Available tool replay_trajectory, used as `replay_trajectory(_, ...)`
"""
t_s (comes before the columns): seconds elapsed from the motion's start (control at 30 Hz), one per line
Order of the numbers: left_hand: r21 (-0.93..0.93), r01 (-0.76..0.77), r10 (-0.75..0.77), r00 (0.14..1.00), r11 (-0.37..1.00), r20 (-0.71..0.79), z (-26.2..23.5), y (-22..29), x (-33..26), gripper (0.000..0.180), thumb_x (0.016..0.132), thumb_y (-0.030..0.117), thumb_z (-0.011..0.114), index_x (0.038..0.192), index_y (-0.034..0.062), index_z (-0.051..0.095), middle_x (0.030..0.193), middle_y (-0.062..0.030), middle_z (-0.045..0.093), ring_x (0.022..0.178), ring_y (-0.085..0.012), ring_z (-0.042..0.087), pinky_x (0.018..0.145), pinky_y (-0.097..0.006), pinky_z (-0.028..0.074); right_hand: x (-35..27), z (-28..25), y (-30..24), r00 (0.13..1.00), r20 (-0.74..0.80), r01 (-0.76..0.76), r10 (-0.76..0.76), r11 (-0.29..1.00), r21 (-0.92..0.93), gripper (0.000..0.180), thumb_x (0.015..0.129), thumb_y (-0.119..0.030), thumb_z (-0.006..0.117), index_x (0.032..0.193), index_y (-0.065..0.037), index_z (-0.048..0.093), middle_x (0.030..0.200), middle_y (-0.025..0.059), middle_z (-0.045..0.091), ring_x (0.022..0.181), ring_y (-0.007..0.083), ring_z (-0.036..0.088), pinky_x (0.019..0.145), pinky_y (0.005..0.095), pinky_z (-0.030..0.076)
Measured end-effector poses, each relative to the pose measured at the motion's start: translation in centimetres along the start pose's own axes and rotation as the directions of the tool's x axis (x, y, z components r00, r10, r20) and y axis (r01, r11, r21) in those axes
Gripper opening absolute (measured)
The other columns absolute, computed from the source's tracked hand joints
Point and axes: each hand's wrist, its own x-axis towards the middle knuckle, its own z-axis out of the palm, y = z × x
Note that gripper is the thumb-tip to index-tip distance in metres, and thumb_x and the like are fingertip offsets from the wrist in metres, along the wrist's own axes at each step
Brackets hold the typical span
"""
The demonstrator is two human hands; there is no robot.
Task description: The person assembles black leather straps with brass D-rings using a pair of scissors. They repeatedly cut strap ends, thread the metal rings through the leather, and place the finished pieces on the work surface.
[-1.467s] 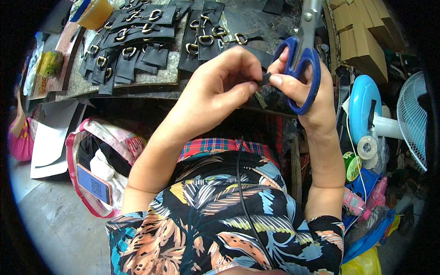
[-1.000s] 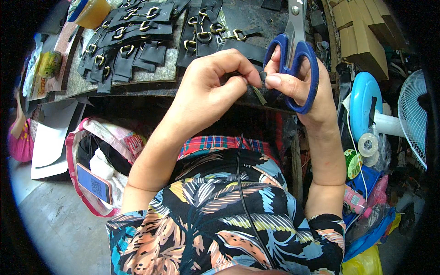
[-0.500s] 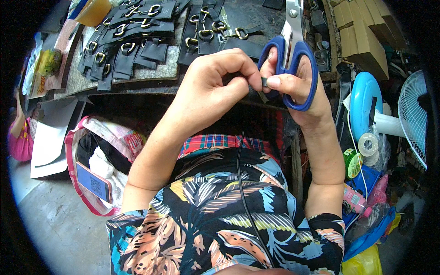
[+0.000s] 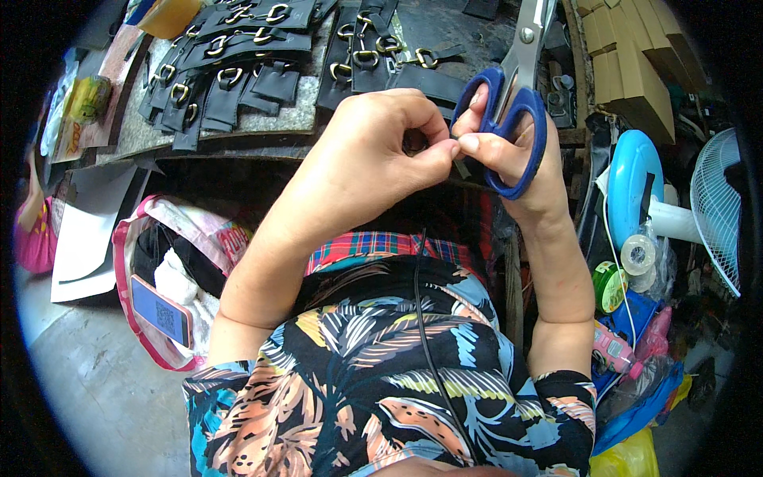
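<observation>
At 11 o'clock lie black ringed straps [image 4: 274,83]. At 12, the left hand [image 4: 381,147] curls, any pinch impossible to tell. Near 2, the right hand [image 4: 531,171] is clamped on blue-handled scissors [image 4: 524,60], blades toward 1: best pointed away from both thumbs.

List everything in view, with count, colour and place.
scissors: one, blue and silver, right of centre
ringed straps: many, black, upper left to centre
table: one, dark, top
container: one, amber, upper left
cardboard boxes: several, brown, upper right
fan: one, white and blue, right
tape roll: one, whitish, right
bottle: at least one, pink, lower right
bag: one, pink and white, left
phone: one, pink-edged, at bag's opening
sheets: count unclear, white, left
plaid cloth: one, mostly red, centre
shirt: one, black, patterned, lower centre
left hand: one, bare, centre
right hand: one, bare, right of centre, holding scissors
</observation>
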Motion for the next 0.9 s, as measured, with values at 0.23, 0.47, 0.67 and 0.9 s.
replay_trajectory(0.23,0.238,-0.149,0.179,0.978,0.960,-0.109,1.1,0.4,-0.2,0.007,0.081,-0.002,0.068,0.085,-0.0067,0.064,0.082,-0.0105,0.066,0.077,-0.0172,0.062,0.072,-0.030,0.050,0.1,0.6,0.2,0.994,-0.001,0.106,-0.106,0.994,-0.022,0.032,0.080,-0.004,0.074,0.107,-0.004,0.058,0.088,0.0031,0.067,0.080,0.0088,0.064,0.075,0.0240,0.052)
replay_trajectory(0.47,-0.056,-0.039,0.033,0.994,0.998,-0.105,0.9,-0.8,-0.1,0.011,0.087,0.003,0.064,0.089,-0.0065,0.068,0.088,-0.0056,0.069,0.083,-0.0109,0.061,0.076,-0.025,0.049,1.0,0.3,0.7,0.999,0.012,0.031,-0.034,0.988,0.150,0.038,0.079,-0.007,0.078,0.111,-0.002,0.058,0.088,0.0050,0.067,0.079,0.0117,0.065,0.075,0.0263,0.054)
replay_trajectory(0.67,-0.325,-0.036,-0.056,0.961,0.945,-0.270,0.6,-1.1,-0.2,0.011,0.093,0.005,0.066,0.091,-0.0044,0.072,0.092,-0.0054,0.071,0.084,-0.0095,0.062,0.077,-0.024,0.048,-0.3,-1.4,-1.1,0.999,0.003,0.034,-0.033,0.988,-0.151,0.037,0.083,-0.018,0.085,0.106,-0.002,0.061,0.084,0.0033,0.067,0.073,0.0105,0.064,0.070,0.0240,0.052)
replay_trajectory(0.9,-0.409,-0.195,-0.047,0.857,0.892,-0.512,0.1,-1.2,0.7,0.005,0.091,0.003,0.070,0.090,-0.0018,0.072,0.086,-0.0003,0.068,0.074,-0.0044,0.056,0.067,-0.020,0.045,-4.2,-2.0,-2.7,0.987,0.072,0.127,-0.144,0.420,-0.898,0.052,0.067,-0.040,0.092,0.095,-0.006,0.064,0.071,0.0107,0.064,0.063,0.0311,0.066,0.060,0.0386,0.050)
